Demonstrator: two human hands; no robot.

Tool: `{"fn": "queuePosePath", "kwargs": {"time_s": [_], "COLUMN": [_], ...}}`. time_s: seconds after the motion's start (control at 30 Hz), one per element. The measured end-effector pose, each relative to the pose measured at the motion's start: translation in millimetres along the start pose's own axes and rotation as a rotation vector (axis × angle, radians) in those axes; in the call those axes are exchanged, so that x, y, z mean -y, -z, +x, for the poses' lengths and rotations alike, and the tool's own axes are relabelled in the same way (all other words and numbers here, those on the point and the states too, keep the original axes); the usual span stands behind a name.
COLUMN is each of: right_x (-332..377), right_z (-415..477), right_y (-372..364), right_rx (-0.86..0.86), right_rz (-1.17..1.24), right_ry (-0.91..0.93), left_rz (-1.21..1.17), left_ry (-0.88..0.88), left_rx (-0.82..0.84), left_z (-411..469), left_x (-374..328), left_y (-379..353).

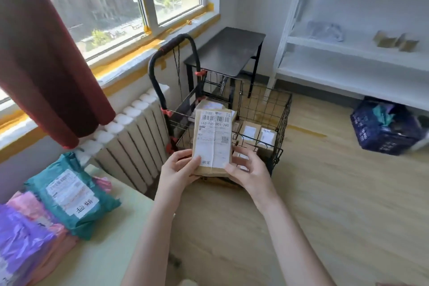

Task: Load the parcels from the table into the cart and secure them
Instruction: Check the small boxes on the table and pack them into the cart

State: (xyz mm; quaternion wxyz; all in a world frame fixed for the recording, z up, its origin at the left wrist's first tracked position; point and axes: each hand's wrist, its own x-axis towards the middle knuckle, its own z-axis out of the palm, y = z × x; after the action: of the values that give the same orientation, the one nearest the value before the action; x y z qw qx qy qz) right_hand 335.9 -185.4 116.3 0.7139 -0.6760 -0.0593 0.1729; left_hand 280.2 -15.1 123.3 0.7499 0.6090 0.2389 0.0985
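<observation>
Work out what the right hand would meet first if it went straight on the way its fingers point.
The right hand grips the box. Straight ahead lies the cart: probably its near wire rim, or the small boxes inside if the hand passes above it. Depth is unclear.

Too small to read below the large number: the fine print on the label (213, 137) of the box (210, 170). Hidden behind that box: some fingers of the left hand (178, 169) and the right hand (249, 169), plus much of the parcels (249, 131) in the cart (284, 121). Cut off at the left edge: the purple mailer (21, 246); at the bottom edge, the desk (104, 246). Blurred beyond telling: the contents of the blue crate (380, 137) and the pale bundle (325, 31) on the shelf (348, 53).
</observation>
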Motion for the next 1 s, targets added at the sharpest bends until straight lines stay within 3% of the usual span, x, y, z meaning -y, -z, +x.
{"fn": "queuePosePath", "kwargs": {"time_s": [0.3, 0.6, 0.87, 1.0], "right_x": [-21.4, -16.0, -44.0, -65.4], "right_z": [61.2, 194.9, 326.5, 386.8], "right_y": [57.3, 102.0, 124.8, 130.8], "right_rx": [-0.172, -0.273, -0.305, -0.318], "right_rz": [-0.034, -0.076, -0.1, -0.066], "right_ry": [-0.107, -0.157, -0.356, -0.448], "left_rz": [0.102, 0.098, 0.263, 0.224], "left_ry": [0.128, 0.245, 0.279, 0.376], "left_rx": [0.16, 0.282, 0.443, 0.391], "left_z": [82.2, 237.2, 370.6, 430.4], "left_x": [26.7, 23.6, 36.2, 51.1], "left_y": [-65.4, -134.9, -170.5, -182.5]}}
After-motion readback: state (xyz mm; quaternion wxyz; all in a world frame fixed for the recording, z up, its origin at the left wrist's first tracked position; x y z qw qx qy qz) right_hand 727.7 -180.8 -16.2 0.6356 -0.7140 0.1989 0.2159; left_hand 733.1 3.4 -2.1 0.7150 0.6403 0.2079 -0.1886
